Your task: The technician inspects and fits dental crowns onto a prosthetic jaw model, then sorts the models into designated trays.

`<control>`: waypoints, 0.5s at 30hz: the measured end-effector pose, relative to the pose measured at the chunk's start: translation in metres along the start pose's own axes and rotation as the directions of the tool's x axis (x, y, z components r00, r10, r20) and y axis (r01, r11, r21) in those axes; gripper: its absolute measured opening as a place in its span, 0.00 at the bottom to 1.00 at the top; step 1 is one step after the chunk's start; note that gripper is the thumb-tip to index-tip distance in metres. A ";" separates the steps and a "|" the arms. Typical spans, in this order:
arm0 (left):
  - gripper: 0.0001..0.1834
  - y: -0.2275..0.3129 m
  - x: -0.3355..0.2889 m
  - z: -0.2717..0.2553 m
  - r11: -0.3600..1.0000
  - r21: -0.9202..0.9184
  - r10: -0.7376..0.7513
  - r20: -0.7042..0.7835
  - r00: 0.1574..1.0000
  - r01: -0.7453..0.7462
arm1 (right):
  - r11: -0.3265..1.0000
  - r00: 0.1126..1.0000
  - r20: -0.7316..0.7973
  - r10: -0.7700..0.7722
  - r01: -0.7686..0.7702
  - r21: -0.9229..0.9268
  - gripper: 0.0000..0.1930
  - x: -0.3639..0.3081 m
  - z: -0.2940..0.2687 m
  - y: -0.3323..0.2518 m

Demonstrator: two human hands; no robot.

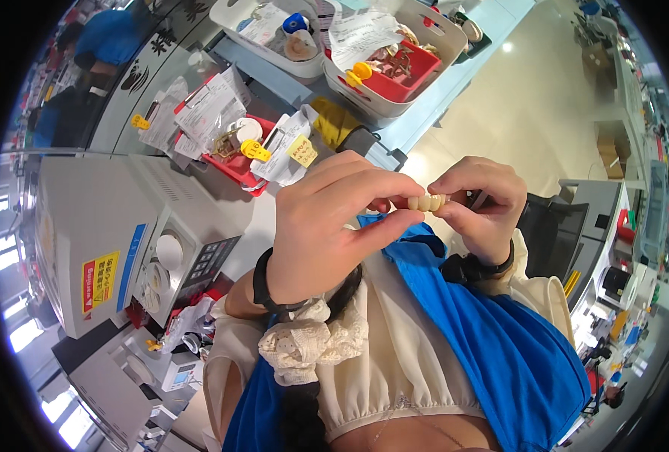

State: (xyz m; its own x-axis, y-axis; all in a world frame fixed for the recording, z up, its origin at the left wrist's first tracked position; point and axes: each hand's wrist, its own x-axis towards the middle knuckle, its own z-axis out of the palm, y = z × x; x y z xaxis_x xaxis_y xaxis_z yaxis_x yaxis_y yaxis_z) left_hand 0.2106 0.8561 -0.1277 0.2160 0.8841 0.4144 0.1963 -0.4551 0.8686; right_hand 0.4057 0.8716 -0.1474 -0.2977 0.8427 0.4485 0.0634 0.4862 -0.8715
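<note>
A short row of tooth-coloured dental crowns (427, 203), joined like a dental bridge, is held up in front of my chest. My left hand (342, 215) pinches its left end between thumb and fingers. At the opposite end, the thumb and fingertips of my right hand (484, 202) close on it as well. The bridge lies roughly level between the two hands, and its end parts are hidden by fingertips. Dark bands circle both wrists.
Ahead, white bins (376, 102) hold papers, a red tray (410, 71) and small parts. Front left, another red tray (236, 169) carries papers and yellow numbered clips. A pale boxy machine (101, 233) with a warning label stands at left. A dark chair (549, 226) is at right.
</note>
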 end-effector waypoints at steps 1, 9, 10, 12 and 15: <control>0.15 0.000 0.002 0.002 1.000 -0.001 -0.001 0.012 1.000 0.001 | 1.000 1.000 -0.005 0.005 -0.005 0.013 0.09 -0.001 -0.002 0.001; 0.15 0.001 0.008 0.012 0.998 -0.032 0.059 -0.021 0.998 -0.060 | 0.999 1.000 -0.010 -0.004 0.004 0.050 0.08 0.000 -0.010 0.004; 0.15 -0.001 0.009 0.012 0.998 -0.030 0.057 -0.017 0.998 -0.057 | 0.999 1.000 0.003 -0.006 0.006 0.050 0.08 0.000 -0.011 0.005; 0.15 -0.004 0.010 0.013 0.993 -0.021 0.117 -0.026 0.993 -0.118 | 0.999 1.000 0.017 0.000 -0.001 0.046 0.08 0.001 -0.012 0.004; 0.14 -0.004 0.009 0.011 0.990 -0.011 0.141 -0.014 0.990 -0.141 | 0.998 0.999 0.047 -0.011 0.008 0.063 0.09 0.003 -0.013 0.002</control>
State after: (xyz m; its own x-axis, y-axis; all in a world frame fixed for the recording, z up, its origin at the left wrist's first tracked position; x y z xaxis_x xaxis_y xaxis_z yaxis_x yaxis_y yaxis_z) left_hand 0.2222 0.8650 -0.1306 0.2280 0.8123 0.5368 0.1529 -0.5743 0.8042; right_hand 0.4171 0.8784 -0.1448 -0.3425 0.8259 0.4479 0.0009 0.4770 -0.8789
